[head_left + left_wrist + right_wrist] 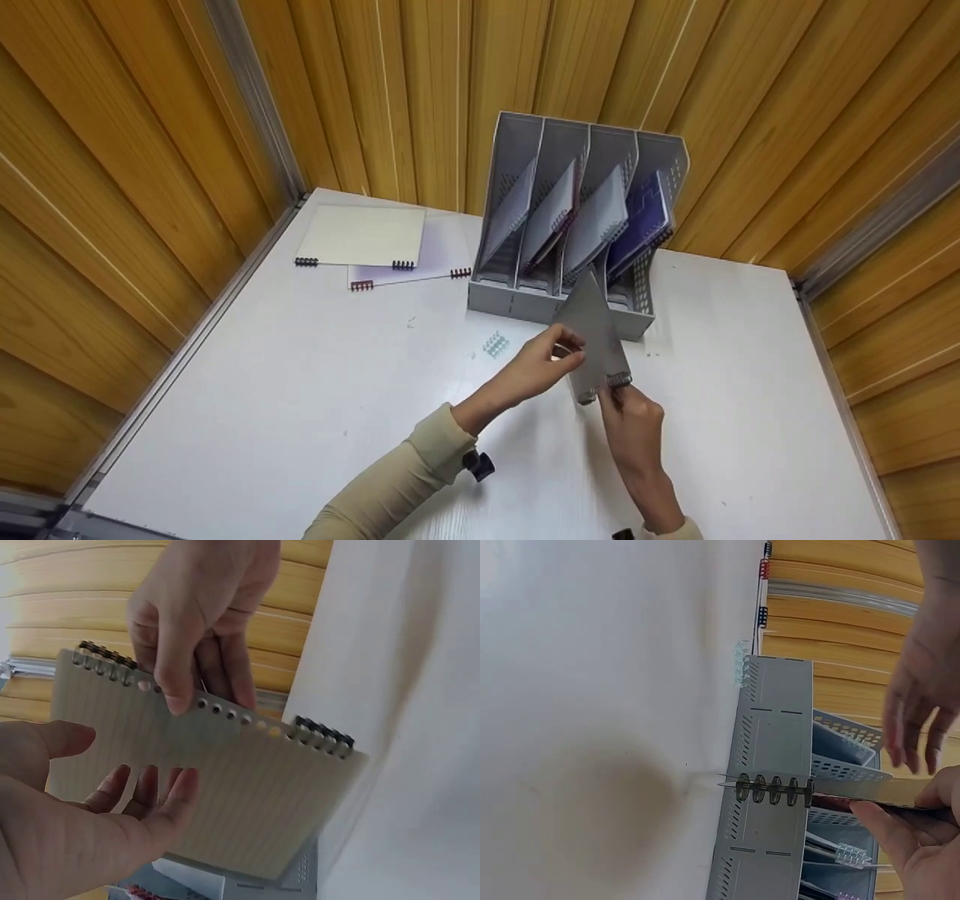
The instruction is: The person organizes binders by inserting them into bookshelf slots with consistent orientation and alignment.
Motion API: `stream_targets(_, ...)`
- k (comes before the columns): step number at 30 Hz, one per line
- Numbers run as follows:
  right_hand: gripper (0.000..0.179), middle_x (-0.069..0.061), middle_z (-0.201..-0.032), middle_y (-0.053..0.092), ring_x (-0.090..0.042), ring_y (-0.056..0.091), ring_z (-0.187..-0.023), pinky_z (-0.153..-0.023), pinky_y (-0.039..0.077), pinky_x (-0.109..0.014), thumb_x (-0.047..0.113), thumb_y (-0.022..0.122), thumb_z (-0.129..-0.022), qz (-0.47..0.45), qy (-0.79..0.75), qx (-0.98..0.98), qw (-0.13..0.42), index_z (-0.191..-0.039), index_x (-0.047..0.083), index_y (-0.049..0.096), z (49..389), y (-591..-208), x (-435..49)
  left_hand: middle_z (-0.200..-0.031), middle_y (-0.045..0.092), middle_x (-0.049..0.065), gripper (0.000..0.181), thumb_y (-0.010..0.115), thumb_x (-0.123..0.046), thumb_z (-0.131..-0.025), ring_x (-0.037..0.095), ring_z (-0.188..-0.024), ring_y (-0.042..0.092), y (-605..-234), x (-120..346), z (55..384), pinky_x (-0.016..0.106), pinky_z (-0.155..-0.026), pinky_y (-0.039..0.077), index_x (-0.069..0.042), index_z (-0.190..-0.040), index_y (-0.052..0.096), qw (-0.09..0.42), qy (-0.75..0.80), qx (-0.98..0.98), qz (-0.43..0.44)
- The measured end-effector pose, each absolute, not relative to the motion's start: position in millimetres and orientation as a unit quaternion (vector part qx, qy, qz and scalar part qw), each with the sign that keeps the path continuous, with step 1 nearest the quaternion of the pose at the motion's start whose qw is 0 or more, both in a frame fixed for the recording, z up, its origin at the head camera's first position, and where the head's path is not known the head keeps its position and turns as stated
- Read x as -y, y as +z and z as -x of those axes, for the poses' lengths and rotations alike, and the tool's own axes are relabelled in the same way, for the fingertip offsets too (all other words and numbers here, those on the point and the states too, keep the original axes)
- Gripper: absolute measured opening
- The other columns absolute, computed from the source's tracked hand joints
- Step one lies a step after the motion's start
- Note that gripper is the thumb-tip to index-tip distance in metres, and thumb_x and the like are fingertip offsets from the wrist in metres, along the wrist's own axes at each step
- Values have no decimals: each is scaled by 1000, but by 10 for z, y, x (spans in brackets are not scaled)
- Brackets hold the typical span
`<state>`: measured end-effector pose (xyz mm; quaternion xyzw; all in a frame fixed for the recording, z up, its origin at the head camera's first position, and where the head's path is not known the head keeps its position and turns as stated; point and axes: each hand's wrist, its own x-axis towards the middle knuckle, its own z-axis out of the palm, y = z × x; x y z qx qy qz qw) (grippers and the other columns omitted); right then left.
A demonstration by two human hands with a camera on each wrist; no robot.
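A thin spiral-bound notebook (598,337) with dark ring clips along one edge is held up in front of the grey file holder (510,298). My right hand (634,427) pinches it at the bound edge, between the two ring groups. In the left wrist view the notebook (247,787) shows a lined face. Close to that face is my left hand (536,364), its fingers loosely bent and apart from the sheet, holding nothing. The holder has several compartments, with a purple-blue notebook (641,225) in the rightmost and pale ones (596,221) in the others.
Left of the holder, a cream notebook (360,234) overlaps a pale purple notebook (442,251) with red rings. Loose light-blue binder rings (496,344) lie on the white table (247,405) before the holder. Wood-patterned walls (420,97) rise around the table.
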<state>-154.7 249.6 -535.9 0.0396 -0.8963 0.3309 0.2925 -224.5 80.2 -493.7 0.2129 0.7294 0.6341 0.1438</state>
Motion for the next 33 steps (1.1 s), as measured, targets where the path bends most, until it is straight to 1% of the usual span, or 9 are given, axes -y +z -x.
stream_targets(2,13,-15,-70,72,-14,60,-59,-49,49,-22,-11,68,-88,-38,334,896,288,-76,-6,70,1561,-5349,-2497,-118,64,9,22,59,-13,-102,23,-110,64,-5007,-734,2297,26,-90,52,-1,-121,60,117,603,-760,-214)
stream_targets(5,16,-12,-67,70,-11,55,-56,-48,43,-15,-10,67,-90,-37,344,893,287,-74,-6,69,1582,-5331,-2502,-117,63,13,20,57,-9,-101,28,-110,63,-5120,-633,2390,32,-92,53,0,-119,61,81,567,-793,-208)
stream_targets(9,20,-10,-62,67,-10,48,-51,-44,37,-13,-6,67,-92,-29,358,887,291,-73,-7,68,1614,-5287,-2486,-119,60,15,21,57,-8,-100,31,-113,59,-5304,-481,2539,41,-96,50,1,-119,60,34,508,-842,-179)
stream_targets(12,19,-12,-66,70,-14,59,-53,-46,40,-14,-2,66,-95,-30,373,882,285,-77,-8,70,1645,-5246,-2439,-122,56,16,25,57,-9,-100,32,-117,55,-5478,-357,2657,43,-99,48,1,-122,59,9,473,-871,-130)
stream_targets(15,18,-15,-74,74,-22,73,-64,-51,47,-16,2,65,-97,-41,390,878,274,-85,-9,73,1685,-5198,-2368,-126,52,19,29,58,-9,-100,34,-121,52,-5641,-253,2758,44,-102,46,4,-126,55,-16,465,-882,-75)
stream_targets(17,19,-15,-76,74,-25,75,-69,-52,49,-17,3,64,-98,-50,397,877,268,-86,-8,73,1712,-5160,-2320,-129,49,21,34,59,-9,-99,37,-122,50,-5716,-207,2812,45,-104,45,6,-129,52,-38,467,-882,-46)
stream_targets(23,18,-15,-77,75,-23,75,-69,-50,44,-17,5,66,-97,-58,410,871,265,-86,-7,75,1758,-5018,-2205,-133,44,24,45,57,-12,-100,39,-127,47,-5779,-203,2991,45,-110,41,9,-137,43,-84,515,-853,13)
stream_targets(28,20,-18,-83,76,-23,76,-73,-54,49,-18,7,65,-99,-69,427,862,264,-97,-10,74,1805,-4927,-2085,-125,45,22,32,52,-17,-103,35,-118,52,-5795,-219,3157,44,-105,44,6,-125,46,-96,546,-831,45)
stream_targets(33,18,-15,-79,76,-22,75,-71,-55,51,-21,7,65,-98,-78,433,850,288,-93,-7,75,1927,-4906,-1980,-118,43,18,22,50,-18,-105,31,-103,52,-5776,-223,3244,44,-96,46,1,-115,44,-110,575,-808,70)
